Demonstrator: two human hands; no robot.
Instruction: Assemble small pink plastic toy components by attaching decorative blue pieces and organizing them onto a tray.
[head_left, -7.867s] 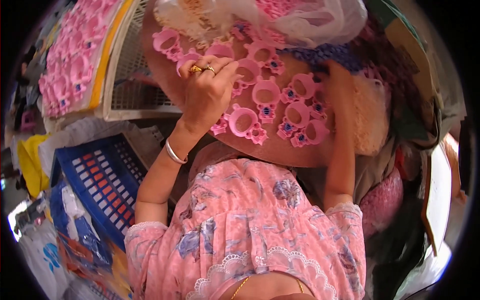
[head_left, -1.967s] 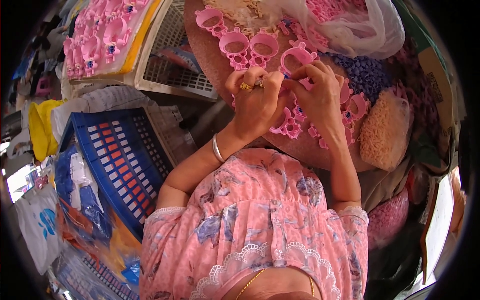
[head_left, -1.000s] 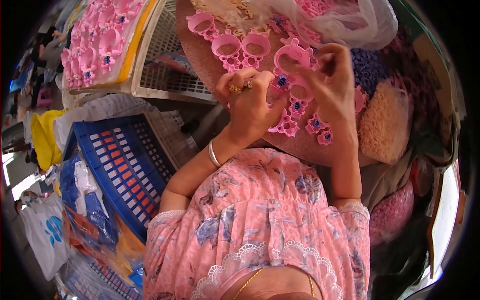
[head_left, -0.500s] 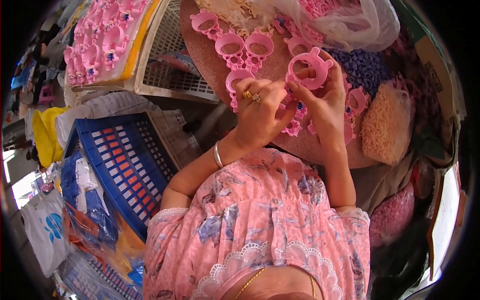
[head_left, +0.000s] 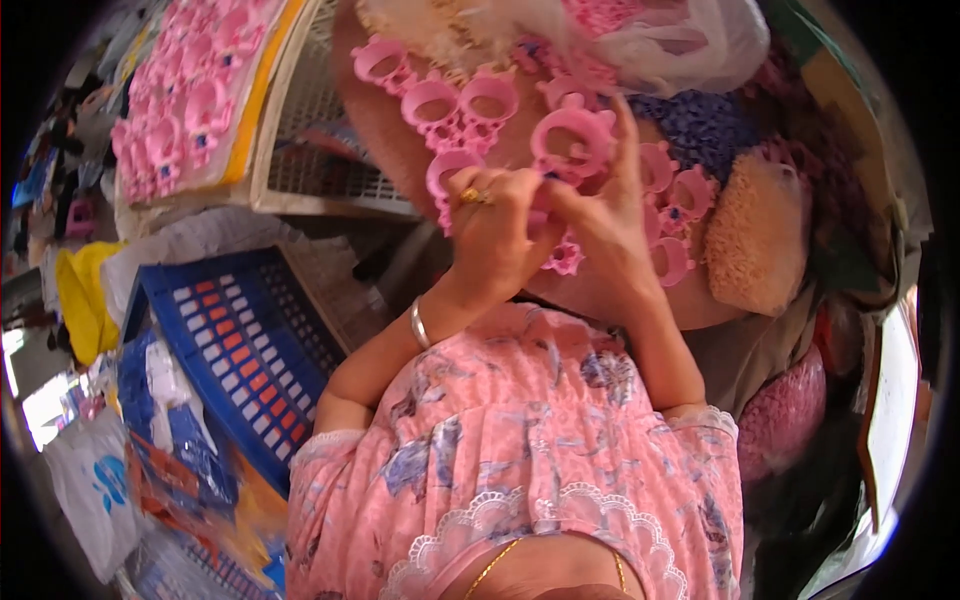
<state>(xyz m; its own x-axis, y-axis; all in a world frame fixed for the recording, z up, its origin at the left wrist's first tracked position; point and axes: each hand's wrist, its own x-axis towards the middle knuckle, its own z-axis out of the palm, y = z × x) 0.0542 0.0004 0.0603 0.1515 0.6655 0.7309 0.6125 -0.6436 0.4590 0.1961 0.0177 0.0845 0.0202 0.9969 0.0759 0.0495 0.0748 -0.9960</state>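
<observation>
Over the round table, my right hand [head_left: 612, 225] holds a pink plastic piece [head_left: 575, 142], an open ring with small ear-like knobs. Its fingers go behind the ring, and the thumb presses near the lower edge. Close against it, my left hand [head_left: 497, 232] is closed, its fingertips pinching at the lower part of the same piece; a tiny part there is too hidden to make out. Similar pink ring pieces [head_left: 432, 103] lie in a row to the left of my hands. More pink pieces [head_left: 692, 190] lie to the right, some with small blue bits.
Along the brown round table [head_left: 385, 130] are a pile of small blue parts [head_left: 700, 130], a bag of peach-coloured parts [head_left: 755, 240] and a clear plastic bag [head_left: 690, 45]. Left stand a white crate [head_left: 335, 175], a tray of finished-looking pink pieces [head_left: 195, 100] and a blue basket [head_left: 235, 350].
The whole view has shifted slightly, so the table's things sit farther left. My hands stay together at the pink piece, and its ring has tilted a little.
</observation>
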